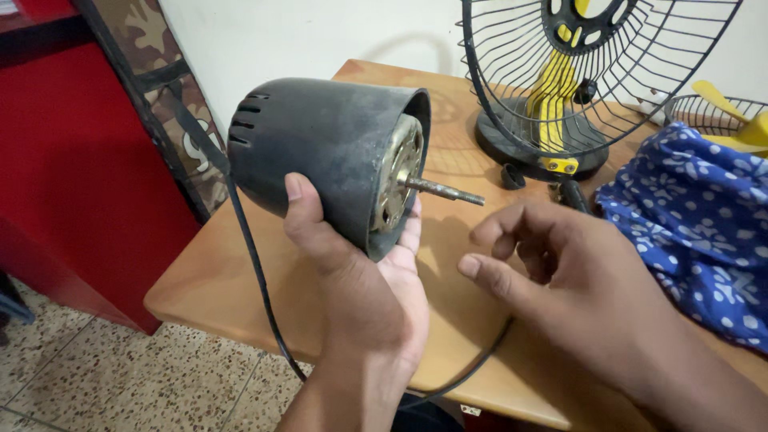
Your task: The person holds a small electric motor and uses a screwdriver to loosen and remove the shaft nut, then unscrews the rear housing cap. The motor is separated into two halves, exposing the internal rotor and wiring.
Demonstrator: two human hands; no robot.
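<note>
Fan motor [320, 152] in its black housing is held up above the near-left part of the bench [216, 272], shaft [444, 190] pointing right. Left hand [360, 272] grip is clenched around the housing from below. Right hand [552, 264] hangs just right of the shaft tip, fingers loosely curled, grasping nothing. Black cord [252, 264] trails down off the bench edge. Step judged: shaft inspection; the shaft would next need pinching and turning by the right fingers. Far right: fan guard on stand [560, 88], blue spotted cloth [696, 216].
</note>
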